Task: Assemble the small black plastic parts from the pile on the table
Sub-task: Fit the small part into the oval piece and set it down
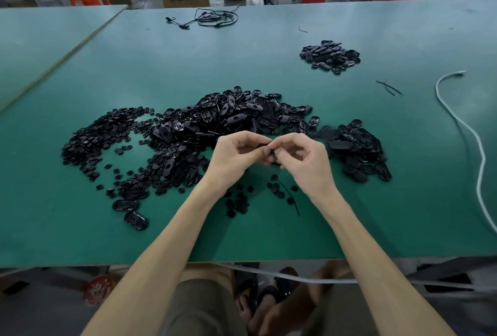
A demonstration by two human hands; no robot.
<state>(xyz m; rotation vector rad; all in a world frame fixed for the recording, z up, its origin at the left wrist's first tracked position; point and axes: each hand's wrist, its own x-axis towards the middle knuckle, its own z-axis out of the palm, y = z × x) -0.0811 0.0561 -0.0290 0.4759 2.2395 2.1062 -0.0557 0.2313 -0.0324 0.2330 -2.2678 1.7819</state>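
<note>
Head view: the left grip (236, 155) and the right grip (304, 160) meet above the green surface (269, 236), just in front of the main pile (236, 117) of oval black shells. Both grips are clamped on one small black part (269, 149), pinched between curled fingers and thumbs. Its shape is mostly hidden. A heap of round discs (99, 136) lies at the left, touching the main pile. Loose discs (239, 201) lie below the wrists. A second shell heap (357, 150) lies right of the grips. A small separate pile (330, 56) sits well apart, far right. A white cable (468, 131) crosses the right side.
</note>
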